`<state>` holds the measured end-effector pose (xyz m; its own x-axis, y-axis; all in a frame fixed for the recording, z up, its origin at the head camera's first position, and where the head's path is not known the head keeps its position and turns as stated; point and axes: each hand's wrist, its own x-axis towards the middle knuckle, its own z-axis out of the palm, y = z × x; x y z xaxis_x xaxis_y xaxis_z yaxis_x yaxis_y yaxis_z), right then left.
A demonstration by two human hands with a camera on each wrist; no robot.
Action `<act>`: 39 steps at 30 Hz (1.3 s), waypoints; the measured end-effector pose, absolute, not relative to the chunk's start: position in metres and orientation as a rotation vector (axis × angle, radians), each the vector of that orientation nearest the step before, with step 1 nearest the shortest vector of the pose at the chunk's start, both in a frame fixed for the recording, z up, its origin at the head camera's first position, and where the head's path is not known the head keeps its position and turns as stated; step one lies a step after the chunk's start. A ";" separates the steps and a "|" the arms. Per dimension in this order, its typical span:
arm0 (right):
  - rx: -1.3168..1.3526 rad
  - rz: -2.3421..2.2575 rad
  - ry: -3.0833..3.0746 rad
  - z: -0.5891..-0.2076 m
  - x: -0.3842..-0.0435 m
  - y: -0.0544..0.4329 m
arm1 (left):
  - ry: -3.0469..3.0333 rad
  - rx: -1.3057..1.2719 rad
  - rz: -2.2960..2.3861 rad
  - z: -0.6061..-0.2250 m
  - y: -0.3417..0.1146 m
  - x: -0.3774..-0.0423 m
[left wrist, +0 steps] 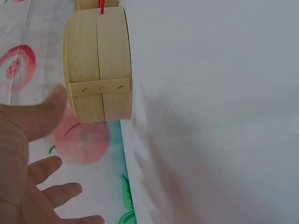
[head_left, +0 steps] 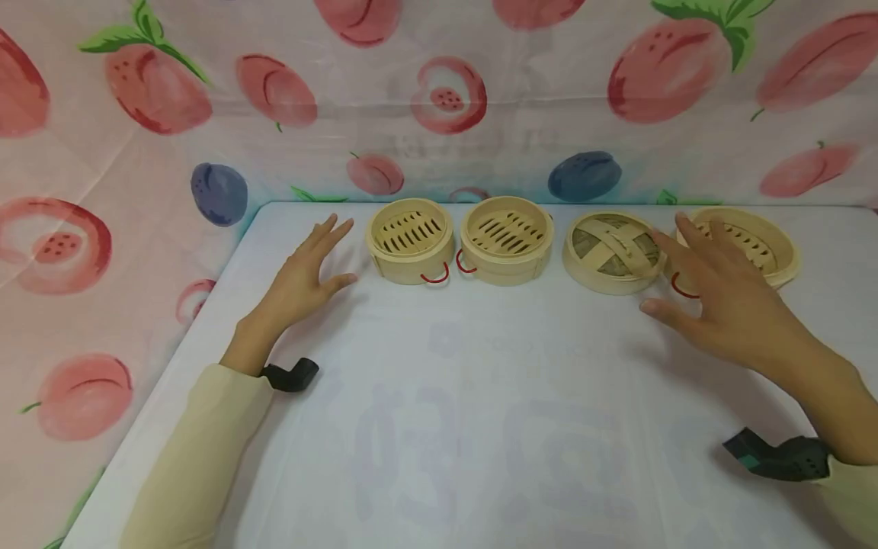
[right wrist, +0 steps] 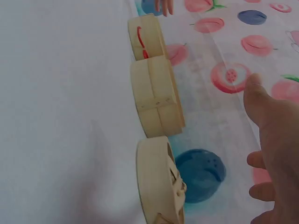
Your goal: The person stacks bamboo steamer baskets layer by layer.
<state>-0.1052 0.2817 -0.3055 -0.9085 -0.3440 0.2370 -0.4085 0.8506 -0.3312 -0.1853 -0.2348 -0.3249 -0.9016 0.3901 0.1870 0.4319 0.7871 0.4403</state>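
Four would be too many to count, so several round bamboo steamer pieces stand in a row along the table's back. My left hand [head_left: 302, 274] hovers with spread fingers just left of the leftmost steamer basket [head_left: 411, 263], which has a slatted floor and a red cord loop. Beside that is a second slatted steamer basket [head_left: 507, 267] with its own red loop. A woven steamer lid [head_left: 613, 278] sits right of it. My right hand [head_left: 727, 297], fingers spread and holding nothing, overlaps the rightmost steamer basket [head_left: 782, 244] and partly hides it.
The white tabletop [head_left: 480, 427] stretches in front of the row. A fruit-printed cloth [head_left: 535, 145] hangs behind the table and at its left side. A black wrist camera [head_left: 293, 375] is on the left wrist, another black wrist camera [head_left: 782, 457] on the right.
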 end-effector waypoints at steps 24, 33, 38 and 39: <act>0.811 0.802 -2.701 -0.315 -0.107 0.221 | -2.848 -0.660 -0.876 -0.340 -0.223 -0.238; 0.879 0.812 -2.643 -0.323 -0.108 0.216 | -2.811 -0.753 -0.987 -0.344 -0.224 -0.248; 0.871 0.818 -2.671 -0.325 -0.107 0.213 | -2.853 -0.751 -1.082 -0.341 -0.226 -0.247; 0.868 0.820 -2.678 -0.325 -0.107 0.213 | -2.863 -0.751 -1.101 -0.340 -0.227 -0.246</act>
